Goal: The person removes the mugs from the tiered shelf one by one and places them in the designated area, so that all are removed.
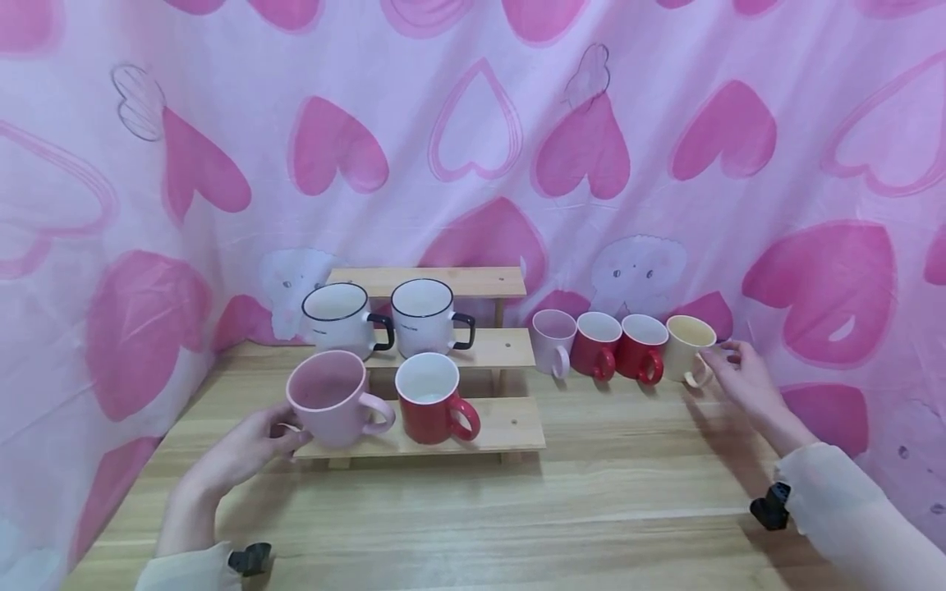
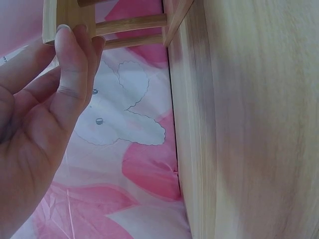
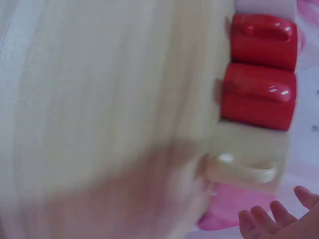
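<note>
My left hand (image 1: 247, 447) pinches the left end of the lowest board of a stepped wooden shelf (image 1: 510, 419), its fingertips on the board's end (image 2: 75, 22). Right beside it on that board stands a pink mug (image 1: 328, 402), with a red mug (image 1: 424, 414), white inside, to its right. At the far right my right hand (image 1: 742, 382) is close to a pale yellow mug (image 1: 676, 357). The right wrist view shows its fingers (image 3: 259, 216) loosely extended and apart from the yellow mug (image 3: 249, 144).
Two white mugs with black handles, one left (image 1: 332, 328) and one right (image 1: 421, 328), stand on the middle board. Left of the yellow mug, a light pink mug (image 1: 550, 336) and two red mugs (image 1: 591, 353) line the wooden table (image 1: 606, 492). A heart-patterned curtain (image 1: 473, 222) hangs behind.
</note>
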Motion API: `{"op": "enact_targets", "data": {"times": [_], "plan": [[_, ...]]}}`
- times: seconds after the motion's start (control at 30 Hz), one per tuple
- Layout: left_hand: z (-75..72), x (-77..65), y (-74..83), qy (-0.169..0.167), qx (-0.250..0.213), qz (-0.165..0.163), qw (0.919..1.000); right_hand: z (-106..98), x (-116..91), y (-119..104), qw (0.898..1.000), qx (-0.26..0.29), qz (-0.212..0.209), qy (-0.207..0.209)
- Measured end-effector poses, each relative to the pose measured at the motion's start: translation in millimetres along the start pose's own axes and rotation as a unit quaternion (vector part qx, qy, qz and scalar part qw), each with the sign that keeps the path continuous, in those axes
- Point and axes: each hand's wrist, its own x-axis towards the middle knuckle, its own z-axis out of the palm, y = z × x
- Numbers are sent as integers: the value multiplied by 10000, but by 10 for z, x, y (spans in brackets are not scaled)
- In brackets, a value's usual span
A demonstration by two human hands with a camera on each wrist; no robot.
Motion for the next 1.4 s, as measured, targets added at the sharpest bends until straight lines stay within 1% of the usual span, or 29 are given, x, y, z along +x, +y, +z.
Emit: {"op": "enact_targets", "data": {"times": [0.13, 0.2, 0.27, 0.33, 0.4, 0.5, 0.57, 0.63, 0.77, 0.93, 1.0, 1.17, 1.3, 1.4], "plan": [[48, 1, -15, 8, 10, -33, 10000, -96, -31, -205, 9981, -430, -449, -32], [59, 2, -17, 26, 47, -8, 10000, -127, -51, -330, 9970, -515, -523, -251], [58, -2, -14, 56, 96, 27, 9999, -131, -74, -464, 9958, -568, -506, -518], [54, -3, -15, 93, 76, 43, 9999, -111, -105, -620, 9941, -552, -529, -765], [60, 6, -24, 111, 51, 39, 9999, -80, -147, -772, 9929, -429, -612, -922], [91, 35, -41, 42, -54, 101, 9999, -12, -223, -985, 9898, -301, -1067, -897], [116, 51, -52, 1, -84, 108, 9999, 36, -289, -1120, 9871, -231, -1297, -906], [135, 57, -56, -1, -68, 133, 9999, 106, -347, -1253, 9837, -140, -1523, -942], [142, 50, -47, 86, 54, 118, 9999, 265, -450, -1504, 9776, 95, -1769, -1139], [115, 30, -34, 67, 120, 194, 9997, 514, -500, -1745, 9703, 216, -1991, -1359], [96, 18, -32, 62, 157, 209, 9996, 643, -492, -1823, 9674, 306, -2085, -1404], [43, -10, -14, 145, 201, 55, 9997, 974, -446, -2062, 9610, 533, -2328, -1391], [11, -17, 9, 152, 302, 40, 9994, 1185, -397, -2258, 9606, 674, -2384, -1262], [1, -17, 19, 111, 295, 80, 9995, 1298, -367, -2369, 9621, 745, -2320, -1227]]}}
